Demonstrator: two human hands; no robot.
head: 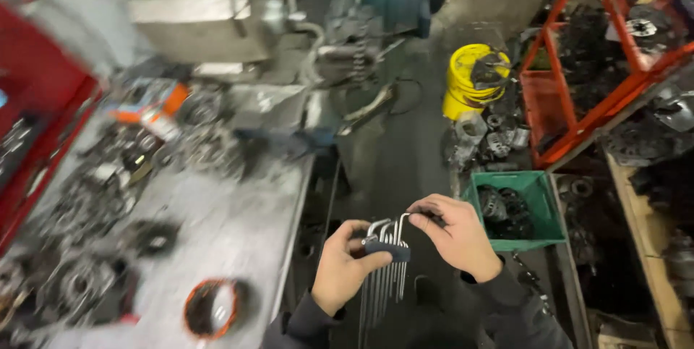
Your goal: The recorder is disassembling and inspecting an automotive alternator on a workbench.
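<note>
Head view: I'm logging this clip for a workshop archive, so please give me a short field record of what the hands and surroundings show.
setting: workshop, metal workbench at left, blurred
left hand: closed around the dark holder of a hex key set
right hand: pinching the bent end of one key at the top of the set
keys: long ends hang downward
on bench: dark metal parts, orange ring
on floor: green crate of parts, yellow bucket
at right: orange rack

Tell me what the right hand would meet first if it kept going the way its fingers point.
The right hand points left at the bent tops of the hex key set held by the left hand; it already pinches one key.
</note>
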